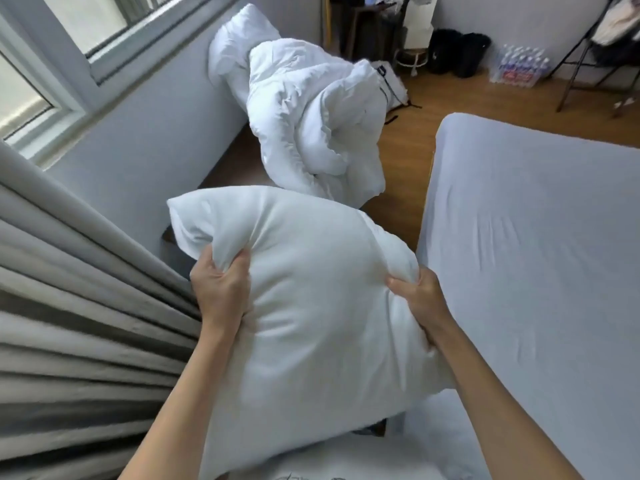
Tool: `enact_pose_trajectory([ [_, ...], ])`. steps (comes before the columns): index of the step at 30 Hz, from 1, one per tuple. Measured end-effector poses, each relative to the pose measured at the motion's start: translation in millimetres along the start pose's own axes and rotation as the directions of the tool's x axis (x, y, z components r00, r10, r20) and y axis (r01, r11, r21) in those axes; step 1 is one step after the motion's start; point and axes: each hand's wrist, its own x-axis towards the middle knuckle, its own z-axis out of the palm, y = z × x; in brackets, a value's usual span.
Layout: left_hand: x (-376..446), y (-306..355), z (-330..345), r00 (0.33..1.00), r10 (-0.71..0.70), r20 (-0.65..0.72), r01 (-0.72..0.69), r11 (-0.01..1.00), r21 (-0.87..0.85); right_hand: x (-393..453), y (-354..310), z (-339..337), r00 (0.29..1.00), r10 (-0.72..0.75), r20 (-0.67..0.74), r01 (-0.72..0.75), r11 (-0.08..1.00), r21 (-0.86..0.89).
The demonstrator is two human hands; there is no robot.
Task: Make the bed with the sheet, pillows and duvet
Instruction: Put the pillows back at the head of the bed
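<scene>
I hold a plump white pillow (311, 306) up in front of me, left of the bed. My left hand (221, 289) grips a bunch of its cover at the upper left. My right hand (419, 299) grips its right edge. The bed (536, 254) on the right has a smooth pale grey sheet stretched over the mattress. A crumpled white duvet (308, 116) lies heaped on the wooden floor beyond the pillow, against the wall. Another white pillow (235, 39) leans on the wall behind the duvet.
Grey pleated curtains (76, 323) hang close on my left under a window (52, 46). Wooden floor (401, 188) runs between wall and bed. Dark bags (457, 53), a pack of water bottles (519, 67) and a folding chair (595, 64) stand at the far wall.
</scene>
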Motion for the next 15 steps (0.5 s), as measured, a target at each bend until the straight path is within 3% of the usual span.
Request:
enact_pose_trajectory([
  [4,-24,42,46,0.987,0.101,0.128,-0.087,0.99,-0.11,-36,2,-55,0.98,0.002,-0.199,0.01,0.998,0.059],
  [9,-20,67,114,0.943,0.161,0.29,-0.113,0.978,-0.174,-56,-14,-111,0.905,0.028,-0.424,0.045,0.986,0.162],
  [15,23,69,207,0.848,0.192,0.495,-0.071,0.965,-0.253,-25,-18,-142,0.842,0.207,-0.498,0.045,0.893,0.447],
])
